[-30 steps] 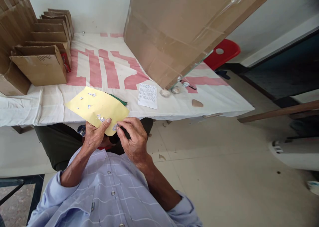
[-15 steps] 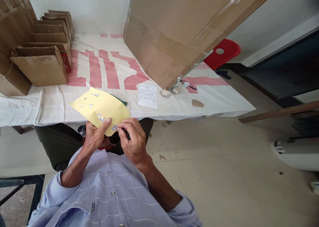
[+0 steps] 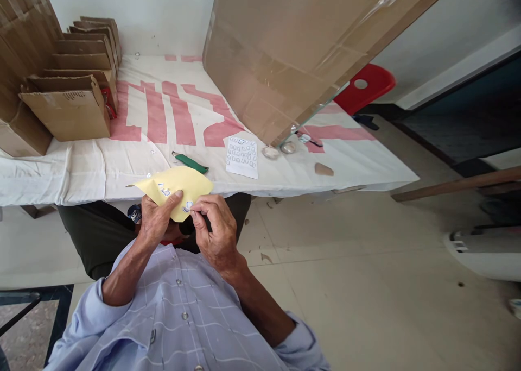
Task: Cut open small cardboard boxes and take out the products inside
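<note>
My left hand grips a yellow sheet of paper at its near left edge, thumb on top. The sheet is bent over the table's front edge, its far part curled. Small white pieces with blue outlines lie on it near my left thumb. At the sheet's near right corner my right hand is closed in a pinch, fingertips at another blue-outlined piece. Whether that piece is between the fingers I cannot make out. Just beyond the sheet lies a green utility knife.
A white sheet with rows of small outlines lies right of the knife. Two rolls of clear tape sit by a big cardboard panel. A brown scrap is farther right. Cardboard boxes stand at the left.
The yellow sheet's far left part has tipped and curled down toward me, uncovering the green knife. Small bits now show on the tablecloth beyond it. Both hands keep nearly the same place.
</note>
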A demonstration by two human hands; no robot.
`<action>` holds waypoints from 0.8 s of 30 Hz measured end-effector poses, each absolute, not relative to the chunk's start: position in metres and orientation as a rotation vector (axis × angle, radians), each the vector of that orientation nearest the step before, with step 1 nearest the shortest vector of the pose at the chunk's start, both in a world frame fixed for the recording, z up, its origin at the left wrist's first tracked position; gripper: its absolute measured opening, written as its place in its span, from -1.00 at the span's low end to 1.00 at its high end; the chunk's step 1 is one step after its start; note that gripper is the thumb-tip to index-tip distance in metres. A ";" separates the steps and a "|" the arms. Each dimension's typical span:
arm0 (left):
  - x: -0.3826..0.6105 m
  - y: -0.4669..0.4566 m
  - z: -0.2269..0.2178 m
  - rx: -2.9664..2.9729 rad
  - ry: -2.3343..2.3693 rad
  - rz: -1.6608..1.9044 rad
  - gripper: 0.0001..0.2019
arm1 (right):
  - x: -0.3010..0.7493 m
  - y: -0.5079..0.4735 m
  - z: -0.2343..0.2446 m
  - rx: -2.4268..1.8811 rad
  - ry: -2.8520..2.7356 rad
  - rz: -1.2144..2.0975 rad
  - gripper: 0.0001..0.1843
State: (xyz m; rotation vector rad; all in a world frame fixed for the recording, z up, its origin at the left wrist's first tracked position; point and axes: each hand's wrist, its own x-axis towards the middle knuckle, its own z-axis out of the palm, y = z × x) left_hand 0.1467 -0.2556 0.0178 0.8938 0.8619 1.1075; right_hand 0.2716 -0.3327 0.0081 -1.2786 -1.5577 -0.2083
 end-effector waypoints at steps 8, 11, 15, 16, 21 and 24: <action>0.146 -0.253 0.013 0.826 0.811 1.077 -0.51 | 0.269 -0.332 0.005 -1.247 -1.587 -0.284 -0.84; 0.145 -0.252 0.011 0.830 0.796 1.055 -0.52 | 0.269 -0.333 0.002 -1.221 -1.576 -0.296 -0.84; 0.145 -0.252 0.016 0.817 0.789 1.026 -0.48 | 0.271 -0.334 -0.002 -1.184 -1.579 -0.301 -0.81; 0.145 -0.252 0.017 0.819 0.789 1.019 -0.48 | 0.271 -0.334 -0.003 -1.178 -1.579 -0.296 -0.81; 0.143 -0.252 0.018 0.870 0.799 1.001 -0.51 | 0.273 -0.333 -0.004 -1.170 -1.541 -0.257 -0.78; 0.143 -0.252 0.014 0.898 0.794 1.019 -0.54 | 0.274 -0.331 -0.002 -1.209 -1.522 -0.234 -0.79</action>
